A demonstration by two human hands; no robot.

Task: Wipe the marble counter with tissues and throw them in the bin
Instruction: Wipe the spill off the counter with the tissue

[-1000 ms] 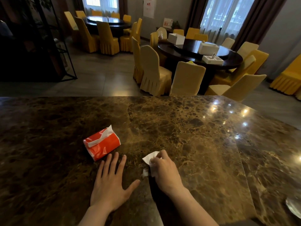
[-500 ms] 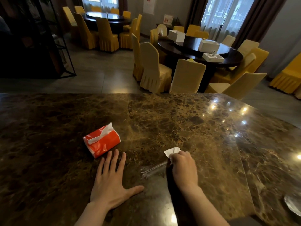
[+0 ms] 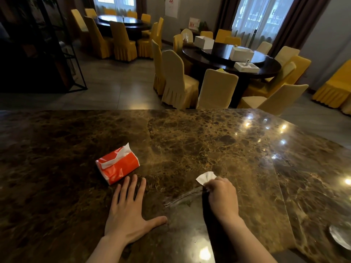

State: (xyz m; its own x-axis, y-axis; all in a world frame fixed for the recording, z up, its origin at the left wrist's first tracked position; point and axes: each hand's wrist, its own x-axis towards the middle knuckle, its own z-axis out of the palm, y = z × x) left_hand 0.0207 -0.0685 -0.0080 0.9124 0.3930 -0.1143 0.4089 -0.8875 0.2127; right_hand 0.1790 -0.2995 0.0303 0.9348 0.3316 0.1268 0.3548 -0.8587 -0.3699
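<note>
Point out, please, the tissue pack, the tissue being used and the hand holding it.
tissue pack (image 3: 118, 165), head view, on its red wrapper.
tissue (image 3: 206, 177), head view, on the white corner sticking out of the fist.
right hand (image 3: 223, 198), head view, on the back of the hand.

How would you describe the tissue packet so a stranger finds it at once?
Start at the brown marble counter. Just beyond the fingers of the flat left hand lies the tissue packet. It is the only bright orange-red thing there, with a white tissue poking from its top.
</note>
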